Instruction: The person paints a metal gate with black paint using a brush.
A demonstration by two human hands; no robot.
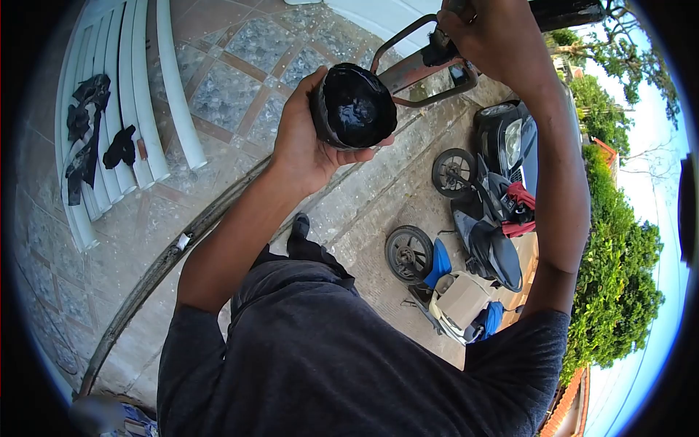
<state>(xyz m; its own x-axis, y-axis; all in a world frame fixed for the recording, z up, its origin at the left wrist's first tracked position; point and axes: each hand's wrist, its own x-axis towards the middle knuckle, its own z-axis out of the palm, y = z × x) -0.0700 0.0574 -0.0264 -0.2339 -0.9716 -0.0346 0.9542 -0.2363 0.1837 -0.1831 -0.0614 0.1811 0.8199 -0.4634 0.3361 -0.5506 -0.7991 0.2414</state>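
Note:
My left hand [300,142] cups a small round bowl [320,116] from below and the side, its rim smeared black. Glossy black liquid, which looks like paint [362,105], coats the inside. Up at the top right, my right hand [491,44] is raised with its fingers curled round something dark that I cannot make out. Just beside those fingers, a black clump [438,49] overlaps a rusty metal frame [400,75] with bent tube loops. Behind the right hand a thick black pipe [568,13] extends to the right.
White slats [131,80] lie on the tiled floor [226,80] at the left, with black-stained rags [86,135] on them. A step edge [138,298] curves past my body. Parked motorbikes [484,244] and a dark car [502,138] stand on the lower ground.

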